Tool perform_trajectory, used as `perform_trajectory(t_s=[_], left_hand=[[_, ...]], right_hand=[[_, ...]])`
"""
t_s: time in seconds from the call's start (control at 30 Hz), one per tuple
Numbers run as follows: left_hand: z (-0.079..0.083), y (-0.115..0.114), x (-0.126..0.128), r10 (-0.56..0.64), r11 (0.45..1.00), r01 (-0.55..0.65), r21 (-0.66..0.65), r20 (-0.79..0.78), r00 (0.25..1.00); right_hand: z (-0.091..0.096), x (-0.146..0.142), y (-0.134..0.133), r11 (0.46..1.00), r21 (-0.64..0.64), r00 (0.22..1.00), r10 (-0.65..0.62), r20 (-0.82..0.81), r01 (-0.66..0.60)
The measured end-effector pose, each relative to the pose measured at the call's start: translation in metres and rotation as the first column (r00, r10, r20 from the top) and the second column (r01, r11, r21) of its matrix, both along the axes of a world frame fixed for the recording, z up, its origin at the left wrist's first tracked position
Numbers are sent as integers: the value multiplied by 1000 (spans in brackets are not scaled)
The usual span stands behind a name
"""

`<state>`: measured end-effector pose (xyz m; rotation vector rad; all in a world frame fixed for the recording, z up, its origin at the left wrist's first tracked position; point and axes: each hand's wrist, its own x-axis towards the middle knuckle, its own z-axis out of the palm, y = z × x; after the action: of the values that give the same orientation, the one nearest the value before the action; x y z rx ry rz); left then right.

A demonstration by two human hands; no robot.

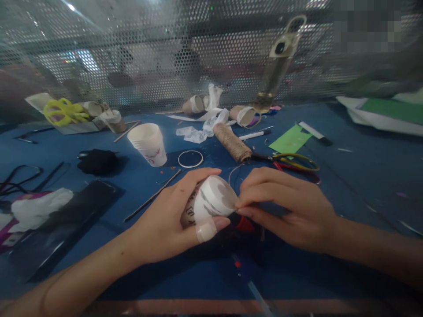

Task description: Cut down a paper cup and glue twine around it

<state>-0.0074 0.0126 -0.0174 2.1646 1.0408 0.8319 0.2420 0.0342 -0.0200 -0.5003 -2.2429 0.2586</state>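
Note:
My left hand (172,220) is wrapped around a white paper cup (211,200) lying on its side, bottom facing right; a plaster is on the thumb. My right hand (280,207) has its fingers pinched together against the cup's bottom edge; what they pinch is too small to name. A thin wire loop (235,172) shows just above the cup. Something red and dark (245,224) lies under the hands on the blue table (346,185).
A stack of white cups (149,143), a wire ring (191,159), a twine spool (231,141), yellow-handled pliers (291,162), green paper (290,140), a thin stick (152,196), black fabric (98,161), yellow scissors (62,112) and cardboard tubes lie around. A perforated metal screen (148,53) stands behind.

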Motion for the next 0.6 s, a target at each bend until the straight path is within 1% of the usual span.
perform_trajectory(t_s=[0.1, 0.33, 0.6], left_hand=[[1, 2, -3, -25, 1000, 26, 17, -30, 999], [0, 0, -3, 32, 998, -28, 60, -66, 997], [0, -1, -2, 29, 997, -23, 74, -85, 996]], right_hand=[[-1, 0, 0, 1000, 4, 1000, 13, -9, -13], [-3, -2, 1, 1000, 26, 1000, 10, -13, -10], [-3, -2, 0, 999, 39, 1000, 12, -16, -11]])
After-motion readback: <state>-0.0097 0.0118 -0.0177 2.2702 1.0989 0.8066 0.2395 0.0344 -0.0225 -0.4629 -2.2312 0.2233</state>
